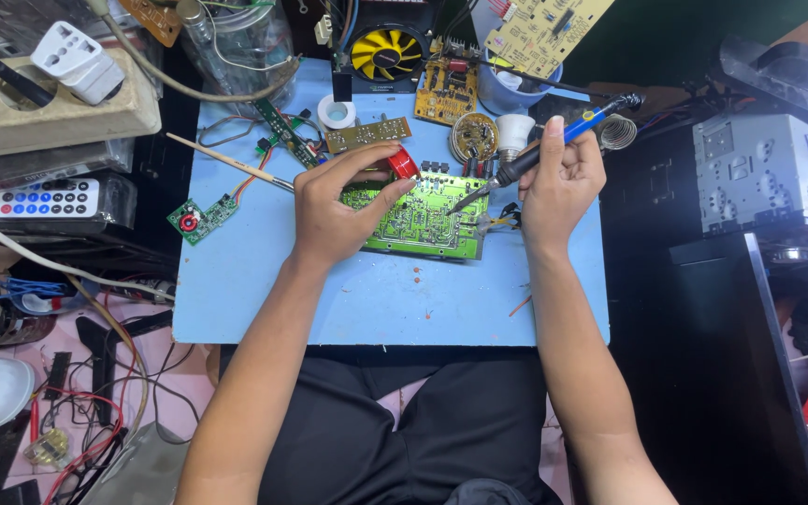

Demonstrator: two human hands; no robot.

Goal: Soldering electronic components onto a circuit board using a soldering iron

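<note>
Head view: the right hand (pixel 561 182) is wrapped firmly around a blue-handled soldering iron (pixel 535 157). Its long axis runs diagonally, handle up and to the right, tip pointing down-left onto the green circuit board (pixel 415 223). That board lies flat in the middle of the blue work mat (pixel 376 290), its long side running left to right. The left hand (pixel 334 210) rests on the board's left end, thumb and fingers pinched narrow just beside a small red part (pixel 402 164). A thin wooden-handled brush (pixel 226 161) lies near, left of the hand.
</note>
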